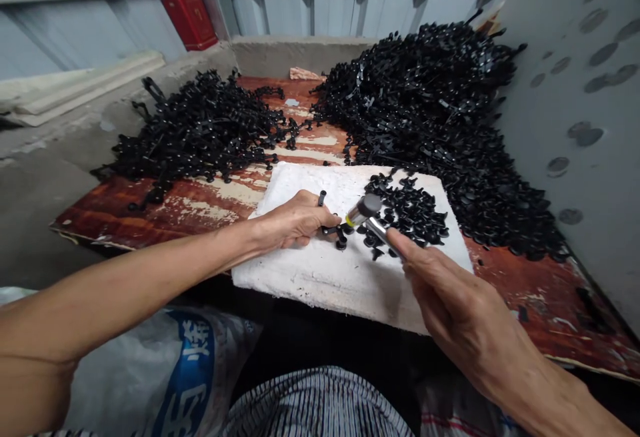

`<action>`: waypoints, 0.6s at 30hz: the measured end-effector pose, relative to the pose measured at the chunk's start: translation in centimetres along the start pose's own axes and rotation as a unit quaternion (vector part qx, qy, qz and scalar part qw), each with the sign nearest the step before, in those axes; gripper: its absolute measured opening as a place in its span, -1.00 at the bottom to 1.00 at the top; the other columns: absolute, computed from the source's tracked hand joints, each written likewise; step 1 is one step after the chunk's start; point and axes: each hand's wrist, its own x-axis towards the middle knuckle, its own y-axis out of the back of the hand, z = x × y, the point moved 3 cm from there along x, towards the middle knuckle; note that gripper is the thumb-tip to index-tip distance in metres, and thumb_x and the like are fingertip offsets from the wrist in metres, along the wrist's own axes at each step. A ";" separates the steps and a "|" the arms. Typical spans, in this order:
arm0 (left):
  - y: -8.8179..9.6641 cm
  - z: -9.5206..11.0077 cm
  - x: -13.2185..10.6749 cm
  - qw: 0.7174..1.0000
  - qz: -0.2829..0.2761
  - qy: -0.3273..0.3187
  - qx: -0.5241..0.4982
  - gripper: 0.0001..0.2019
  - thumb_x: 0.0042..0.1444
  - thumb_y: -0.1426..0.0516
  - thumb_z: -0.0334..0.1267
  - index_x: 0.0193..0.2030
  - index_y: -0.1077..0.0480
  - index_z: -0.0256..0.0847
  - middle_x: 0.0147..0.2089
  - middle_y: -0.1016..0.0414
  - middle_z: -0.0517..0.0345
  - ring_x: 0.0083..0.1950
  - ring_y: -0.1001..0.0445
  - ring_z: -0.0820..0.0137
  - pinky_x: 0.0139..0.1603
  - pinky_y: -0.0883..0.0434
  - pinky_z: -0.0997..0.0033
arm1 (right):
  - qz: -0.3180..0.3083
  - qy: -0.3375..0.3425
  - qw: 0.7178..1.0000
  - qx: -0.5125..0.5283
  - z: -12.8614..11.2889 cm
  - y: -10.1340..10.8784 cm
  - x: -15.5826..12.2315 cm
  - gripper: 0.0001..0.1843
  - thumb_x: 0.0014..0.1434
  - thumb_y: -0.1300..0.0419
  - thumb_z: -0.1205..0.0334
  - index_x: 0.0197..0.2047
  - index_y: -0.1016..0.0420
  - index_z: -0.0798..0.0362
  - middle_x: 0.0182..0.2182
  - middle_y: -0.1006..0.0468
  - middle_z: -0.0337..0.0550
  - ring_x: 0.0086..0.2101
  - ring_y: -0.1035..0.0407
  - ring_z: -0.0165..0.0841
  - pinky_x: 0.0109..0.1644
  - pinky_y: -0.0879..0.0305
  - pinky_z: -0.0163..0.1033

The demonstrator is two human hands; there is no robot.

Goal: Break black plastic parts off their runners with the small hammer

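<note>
With twelve at the top and the middle of the white pad (295, 277) as the centre, a slim black part (327, 230) is pinched between the thumb and fingers of the left hand (303, 220), toward nine to ten o'clock; its knobbed ends are left showing past the fingers. The handle of a hammer (367, 214) is clasped by the right hand (450, 284) at four o'clock, the forefinger laid along the metal shaft. The hammer's head, dark-faced and ringed with yellow-green, is held just beside the black part; whether the two are touching cannot be told.

At two o'clock on the pad, small black pieces (410, 207) are scattered in a loose cluster. The pad is laid on a worn reddish-brown board (530, 297), on which a heap of black parts (200, 124) is piled at ten o'clock. A larger black heap (425, 90) is spread from twelve round to three, beside a spotted grey panel (575, 104). Farther out, a red box (193, 20) is seen between ten and eleven, and a sack (125, 370) printed in blue at eight.
</note>
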 end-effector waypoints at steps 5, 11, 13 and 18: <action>0.1 0.0 -0.1 1.000 -0.003 -0.006 0.018 -0.85 -0.01 -0.22 -0.33 -0.51 -0.33 -0.23 -0.60 -0.44 0.18 -0.76 0.03 0.65 -0.74 0.18 0.50 | 0.024 0.007 1.000 -0.001 -0.7 0.0 0.3 -0.30 0.29 0.05 0.51 0.44 -0.05 -0.06 -0.31 -0.50 -0.10 -0.56 -0.35 -0.40 -0.54 -0.36 -0.33; 0.6 0.2 -0.3 1.000 0.010 -0.007 0.022 -0.80 0.03 -0.21 -0.38 -0.53 -0.27 -0.22 -0.64 -0.37 0.23 -0.76 0.04 0.66 -0.74 0.15 0.53 | -0.022 -0.003 1.000 -0.022 0.4 0.0 0.3 -0.45 0.31 0.06 0.45 0.33 -0.27 0.06 -0.37 -0.53 -0.10 -0.57 -0.39 -0.39 -0.53 -0.37 -0.33; 0.8 0.2 -0.3 1.000 -0.004 0.005 -0.001 -0.81 0.06 -0.19 -0.41 -0.50 -0.26 -0.23 -0.56 -0.47 0.14 -0.74 0.03 0.69 -0.73 0.15 0.56 | -0.008 -0.008 0.999 -0.039 1.0 0.4 0.0 -0.47 0.31 0.04 0.42 0.32 -0.28 0.06 -0.38 -0.54 -0.10 -0.55 -0.41 -0.37 -0.44 -0.45 -0.28; 1.2 0.5 -0.6 0.998 -0.032 0.010 -0.051 -0.79 0.15 -0.15 -0.43 -0.47 -0.24 -0.22 -0.64 -0.26 0.30 -0.75 0.02 0.69 -0.73 0.15 0.61 | -0.043 -0.024 0.997 -0.067 1.8 0.1 -0.5 -0.49 0.31 0.05 0.41 0.29 -0.34 0.13 -0.35 -0.58 -0.01 -0.46 -0.51 -0.27 -0.32 -0.54 -0.13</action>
